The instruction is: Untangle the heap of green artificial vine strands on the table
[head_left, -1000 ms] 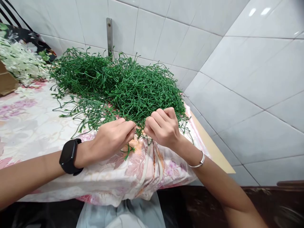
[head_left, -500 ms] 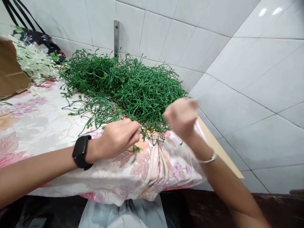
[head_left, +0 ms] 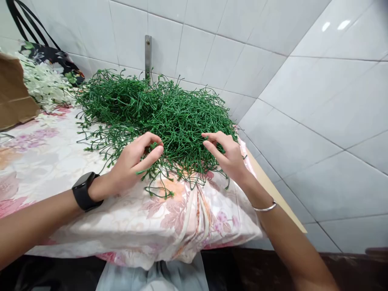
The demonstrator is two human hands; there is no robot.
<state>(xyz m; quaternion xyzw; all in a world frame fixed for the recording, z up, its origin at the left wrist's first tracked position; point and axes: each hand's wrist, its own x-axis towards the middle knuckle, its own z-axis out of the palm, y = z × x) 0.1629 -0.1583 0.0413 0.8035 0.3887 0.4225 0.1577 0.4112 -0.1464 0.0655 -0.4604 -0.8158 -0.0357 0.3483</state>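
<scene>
A big tangled heap of thin green artificial stems (head_left: 157, 113) lies on a table under a floral cloth (head_left: 45, 161). My left hand (head_left: 133, 161), with a black watch at the wrist, rests at the heap's near edge, its thumb and fingers pinched on a green sprig (head_left: 151, 178) that trails toward me. My right hand (head_left: 226, 155), a silver bangle on its wrist, reaches into the right side of the heap with fingers stretched out and apart, touching the stems and holding nothing.
White artificial flowers (head_left: 42, 83) and a brown cardboard box (head_left: 13, 95) sit at the far left, with a dark floral bag (head_left: 50, 60) behind. Tiled walls close the back and right. The table edge (head_left: 273, 190) runs along the right wall.
My right hand swung up and right away from the left, then came back down into the heap with fingers open. My left hand moved forward to the heap's edge, still pinching a sprig.
</scene>
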